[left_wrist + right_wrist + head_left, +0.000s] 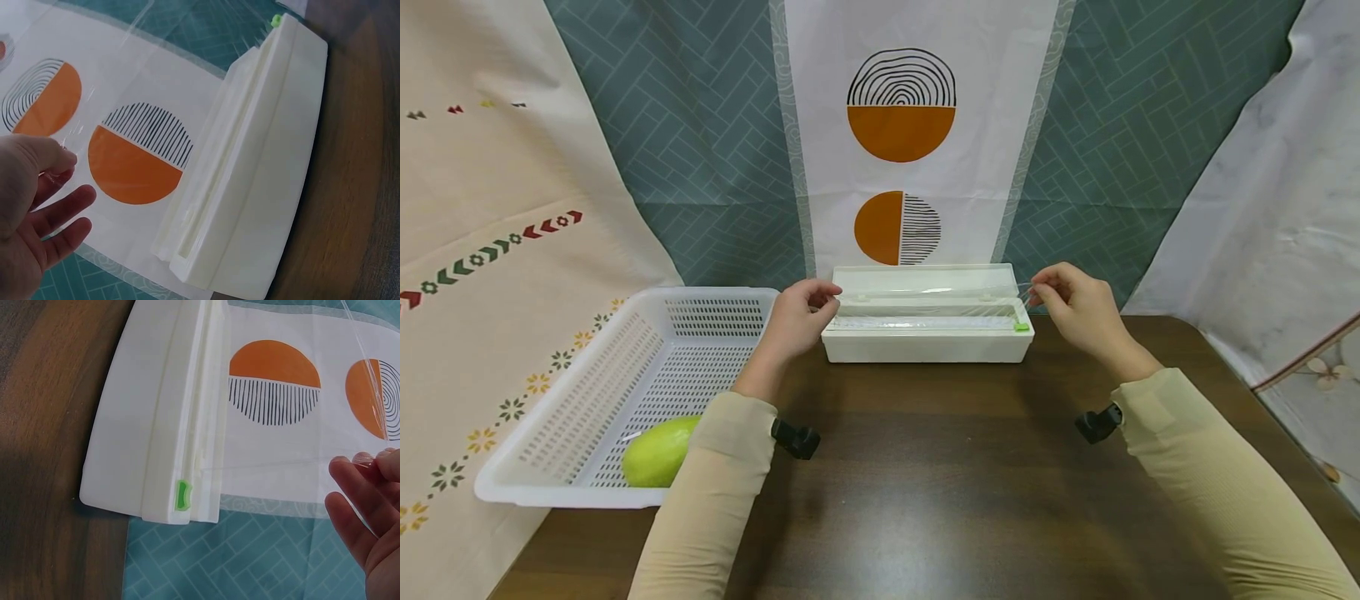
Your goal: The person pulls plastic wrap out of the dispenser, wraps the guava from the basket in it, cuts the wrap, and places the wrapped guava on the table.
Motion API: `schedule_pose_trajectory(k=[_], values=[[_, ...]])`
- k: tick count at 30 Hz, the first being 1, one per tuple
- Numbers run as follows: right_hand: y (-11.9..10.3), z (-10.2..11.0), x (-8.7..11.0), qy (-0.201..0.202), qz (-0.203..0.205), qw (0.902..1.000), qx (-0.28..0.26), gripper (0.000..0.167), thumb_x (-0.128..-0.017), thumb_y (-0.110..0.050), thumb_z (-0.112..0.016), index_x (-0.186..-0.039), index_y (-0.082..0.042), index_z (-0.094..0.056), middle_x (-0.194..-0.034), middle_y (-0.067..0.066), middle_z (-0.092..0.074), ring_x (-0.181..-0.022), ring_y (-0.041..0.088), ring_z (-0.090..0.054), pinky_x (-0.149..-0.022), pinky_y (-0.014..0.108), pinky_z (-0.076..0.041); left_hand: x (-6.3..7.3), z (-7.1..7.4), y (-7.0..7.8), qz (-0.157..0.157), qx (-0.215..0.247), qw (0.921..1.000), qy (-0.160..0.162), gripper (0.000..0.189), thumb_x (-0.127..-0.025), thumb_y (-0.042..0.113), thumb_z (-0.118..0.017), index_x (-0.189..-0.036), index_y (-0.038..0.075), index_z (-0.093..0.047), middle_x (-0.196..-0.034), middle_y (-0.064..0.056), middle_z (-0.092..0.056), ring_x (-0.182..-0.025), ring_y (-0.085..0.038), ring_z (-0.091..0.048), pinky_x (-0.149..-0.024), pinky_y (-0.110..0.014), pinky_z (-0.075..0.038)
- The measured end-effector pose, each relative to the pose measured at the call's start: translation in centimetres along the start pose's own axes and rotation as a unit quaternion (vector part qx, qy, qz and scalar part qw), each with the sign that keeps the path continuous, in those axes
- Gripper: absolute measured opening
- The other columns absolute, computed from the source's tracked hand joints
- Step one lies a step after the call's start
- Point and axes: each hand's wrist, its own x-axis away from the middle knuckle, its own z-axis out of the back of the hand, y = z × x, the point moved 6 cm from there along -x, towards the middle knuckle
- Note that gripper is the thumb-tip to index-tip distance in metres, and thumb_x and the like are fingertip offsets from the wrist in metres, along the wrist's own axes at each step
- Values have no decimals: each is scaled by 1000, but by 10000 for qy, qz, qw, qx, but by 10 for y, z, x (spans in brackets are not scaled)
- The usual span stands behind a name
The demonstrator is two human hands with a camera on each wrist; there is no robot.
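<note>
A white plastic wrap dispenser box (925,348) lies on the table with its lid (925,277) raised at the back. Clear plastic wrap (925,307) stretches across the top of the box, between the two hands. At the box's left end my left hand (797,321) pinches one side of the wrap between thumb and index finger, the other fingers apart. My right hand (1071,308) pinches the opposite side just past the right end. The green slider (182,495) sits at the box's right end.
To the left stands a white perforated basket (572,496) with a green, mango-like fruit (658,452) in it, partly hidden by the left sleeve. The brown table (940,483) extends in front of the box. A patterned cloth (715,167) hangs close behind.
</note>
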Motion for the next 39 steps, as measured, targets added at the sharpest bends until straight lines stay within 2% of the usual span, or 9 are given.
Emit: schedule_pose_trajectory(k=[4,7,12,16,19,21,26,34,39], values=[[0,0,0,-5,13,10000,-23,11,-94,-5,-54,-100,2,-62,-84,13,-69,-69,-2,-61,-59,6,-41,0,1,1,60,-55,10000,41,19,-93,12,-58,-108,3,-64,-102,-14,-63,-91,-28,-60,-82,-38,-52],[0,0,0,-24,-13,10000,-49,11,-94,-5,-54,-100,1,-62,-84,13,-69,-70,-15,-53,-59,6,-42,0,2,1,90,-73,9999,125,18,-93,12,-58,-107,3,-64,-103,-14,-63,-92,-28,-60,-84,-40,-52],[-2,1,0,13,-15,10000,-33,11,-94,-5,-54,-99,0,-62,-83,12,-69,-69,-3,-61,-59,6,-42,0,3,1,43,-91,9995,283,17,-92,13,-59,-105,4,-64,-103,-13,-62,-92,-28,-61,-82,-40,-52],[-3,2,-1,63,27,10000,-58,10,-94,-5,-55,-98,0,-62,-82,12,-69,-69,-18,-52,-60,5,-41,1,5,2,-32,-69,9992,382,17,-92,13,-60,-105,3,-65,-102,-13,-63,-92,-28,-61,-81,-40,-52],[-4,4,-2,82,38,9999,-98,11,-94,-5,-55,-99,1,-62,-83,13,-69,-70,-22,-49,-60,5,-41,1,7,4,-109,-38,9989,461,17,-92,12,-60,-104,2,-65,-102,-14,-64,-91,-28,-62,-80,-40,-52],[-5,4,-2,86,27,9999,-113,11,-94,-6,-55,-99,1,-62,-83,13,-69,-70,-18,-52,-61,5,-41,1,8,5,-147,-13,9986,516,16,-92,12,-61,-103,2,-65,-101,-14,-64,-90,-28,-62,-80,-40,-53],[-5,7,-2,131,16,9999,-91,11,-94,-6,-55,-99,0,-62,-84,13,-70,-70,2,-64,-61,4,-41,1,9,7,-204,30,9978,628,16,-91,13,-62,-102,2,-66,-99,-13,-65,-87,-27,-62,-78,-39,-52],[-4,9,-1,165,-58,9998,-134,11,-94,-6,-55,-99,0,-62,-85,13,-70,-70,-16,-54,-61,4,-41,1,10,8,-217,119,9975,664,18,-91,13,-61,-104,2,-65,-100,-13,-65,-88,-27,-62,-79,-39,-53],[-3,10,0,170,-126,9997,-139,12,-94,-8,-56,-100,0,-63,-85,13,-70,-70,-5,-61,-61,4,-41,2,10,9,-223,146,9971,709,19,-91,13,-61,-105,1,-65,-101,-14,-65,-88,-26,-62,-79,-39,-53]])
